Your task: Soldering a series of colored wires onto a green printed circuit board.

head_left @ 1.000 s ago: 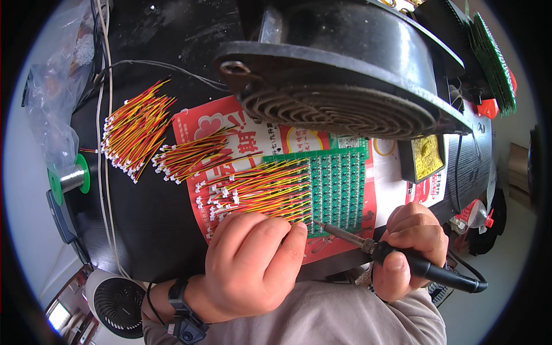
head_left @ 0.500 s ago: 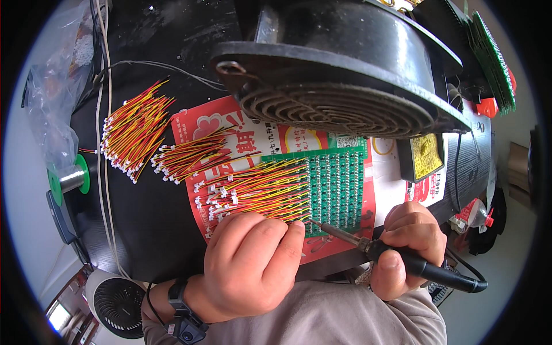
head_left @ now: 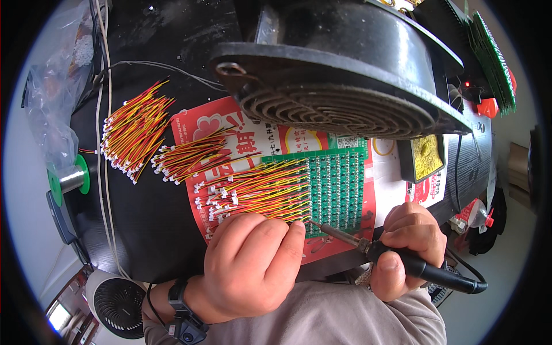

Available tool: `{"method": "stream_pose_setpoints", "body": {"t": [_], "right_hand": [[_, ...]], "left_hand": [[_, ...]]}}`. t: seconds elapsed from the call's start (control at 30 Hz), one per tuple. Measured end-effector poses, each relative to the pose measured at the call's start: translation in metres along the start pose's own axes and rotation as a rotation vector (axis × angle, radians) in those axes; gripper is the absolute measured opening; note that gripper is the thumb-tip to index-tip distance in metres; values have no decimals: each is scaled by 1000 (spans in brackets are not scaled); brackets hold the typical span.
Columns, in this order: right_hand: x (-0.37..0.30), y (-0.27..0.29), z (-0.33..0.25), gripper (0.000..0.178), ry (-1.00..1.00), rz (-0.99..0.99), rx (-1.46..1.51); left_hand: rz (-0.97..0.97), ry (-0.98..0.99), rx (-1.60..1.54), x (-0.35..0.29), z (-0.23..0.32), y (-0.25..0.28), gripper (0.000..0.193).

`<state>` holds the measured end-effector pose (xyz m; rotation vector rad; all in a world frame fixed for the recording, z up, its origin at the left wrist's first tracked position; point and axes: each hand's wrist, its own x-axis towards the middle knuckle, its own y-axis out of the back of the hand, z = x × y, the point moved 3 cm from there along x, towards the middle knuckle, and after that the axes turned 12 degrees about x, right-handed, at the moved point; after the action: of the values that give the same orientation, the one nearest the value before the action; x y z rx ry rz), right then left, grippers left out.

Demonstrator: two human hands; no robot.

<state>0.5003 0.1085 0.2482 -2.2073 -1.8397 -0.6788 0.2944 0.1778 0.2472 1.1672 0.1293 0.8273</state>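
On the black table (head_left: pixel 149 230), a red-and-white sheet (head_left: pixel 181 127) lies flat, and on it the green board (head_left: pixel 336 190), marked with close rows of small parts. Wires (head_left: pixel 270 188), red and yellow, run across the sheet to the board's left side; their white plugs point away to the left.

Left hand (head_left: pixel 247 267): closed, fingers curled, back of hand up, resting over the nearest wires. Index fingertip sits at the board's near left corner. Thumb out of sight; cannot tell what, if anything, is pinched. Dark watch (head_left: pixel 187 316) on the wrist.

Right hand (head_left: pixel 418 234): gripping the iron (head_left: pixel 441 275) by its black handle, thumb on the near side, fingers wrapped over. Metal shaft slants left across the board's near edge. Tip is close beside the left index fingertip, at the wire ends; contact with the board too fine to make out.

Beyond the board, a large black fan (head_left: pixel 345 60) stands over the sheet's far part, grille facing the work. Right of the board, a yellow sponge (head_left: pixel 426 156) in a dark tray (head_left: pixel 407 165). Far left: a loose bundle (head_left: pixel 138 132) of similar wires, a smaller bundle (head_left: pixel 190 156) beside it, partly on the sheet. Solder spool (head_left: pixel 72 179), green-rimmed, near the left edge.
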Motion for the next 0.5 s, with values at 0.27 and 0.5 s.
{"method": "stream_pose_setpoints", "body": {"t": [0.27,0.5], "right_hand": [[-11,6,2,27,35,128,101],[-11,3,2,26,44,181,72]], "left_hand": [[13,-1,0,0,0,1,24],[54,-11,5,-2,-2,-2,24]]}}
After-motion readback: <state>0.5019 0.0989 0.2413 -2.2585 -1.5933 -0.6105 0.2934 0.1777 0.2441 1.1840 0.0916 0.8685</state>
